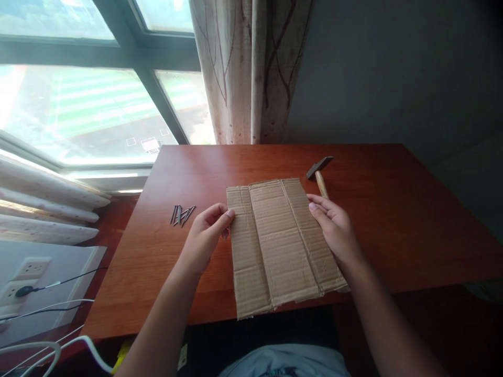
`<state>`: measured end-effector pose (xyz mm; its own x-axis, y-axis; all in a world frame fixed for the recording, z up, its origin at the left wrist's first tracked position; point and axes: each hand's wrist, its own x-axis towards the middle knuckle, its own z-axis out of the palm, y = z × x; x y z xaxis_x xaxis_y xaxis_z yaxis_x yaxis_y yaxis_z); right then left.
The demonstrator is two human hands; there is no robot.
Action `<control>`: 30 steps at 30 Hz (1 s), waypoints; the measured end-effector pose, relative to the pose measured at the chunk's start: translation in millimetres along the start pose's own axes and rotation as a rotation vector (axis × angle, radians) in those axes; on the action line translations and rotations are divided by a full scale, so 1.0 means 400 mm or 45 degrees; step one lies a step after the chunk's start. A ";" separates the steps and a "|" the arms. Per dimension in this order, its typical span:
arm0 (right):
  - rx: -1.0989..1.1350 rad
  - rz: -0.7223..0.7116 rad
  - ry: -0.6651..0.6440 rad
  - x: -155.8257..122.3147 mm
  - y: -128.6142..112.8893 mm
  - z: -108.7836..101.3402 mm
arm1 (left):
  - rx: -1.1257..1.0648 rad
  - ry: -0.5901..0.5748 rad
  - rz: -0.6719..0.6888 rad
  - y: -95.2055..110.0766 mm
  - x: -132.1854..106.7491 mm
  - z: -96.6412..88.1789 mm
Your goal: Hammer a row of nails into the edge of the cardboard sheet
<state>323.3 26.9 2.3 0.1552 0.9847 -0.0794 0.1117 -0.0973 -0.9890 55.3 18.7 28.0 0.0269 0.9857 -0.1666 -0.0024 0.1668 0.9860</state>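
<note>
I log the left hand (208,228) and right hand (334,225) pinching the cardboard's (281,241) opposite edges, apparently positioning it; laying it flat would call for level support.

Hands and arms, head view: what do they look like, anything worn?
The left hand and right hand are ungloved, with no visible rings or markings. The left forearm and right forearm are bare, no sleeve, watch or cable showing. Pale blue-grey clothing shows below.
</note>
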 end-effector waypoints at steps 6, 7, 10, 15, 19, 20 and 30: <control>-0.061 -0.024 -0.052 0.004 0.014 -0.012 | 0.023 -0.028 0.008 -0.011 -0.001 -0.006; -0.058 -0.024 -0.058 0.004 0.013 -0.012 | 0.019 -0.032 0.009 -0.012 -0.002 -0.007; -0.066 -0.032 -0.052 0.004 0.007 -0.013 | -0.002 -0.043 0.010 -0.012 -0.005 -0.007; -0.109 -0.055 -0.048 0.003 0.003 -0.015 | 0.018 -0.041 0.007 -0.018 -0.006 -0.003; -0.178 -0.066 -0.082 0.003 0.007 -0.022 | 0.101 0.018 0.039 -0.015 -0.011 -0.001; -0.210 -0.076 -0.094 0.004 0.006 -0.025 | 0.156 0.063 0.081 -0.010 -0.014 -0.001; -0.812 -0.486 0.065 0.014 -0.049 -0.041 | 1.358 0.051 0.817 0.118 -0.055 0.042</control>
<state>337.9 31.8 23.3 0.0354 0.9604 0.2764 0.7127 0.1696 -0.6806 71.1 4.3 78.2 0.2906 0.8844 0.3653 0.8090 -0.4309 0.3997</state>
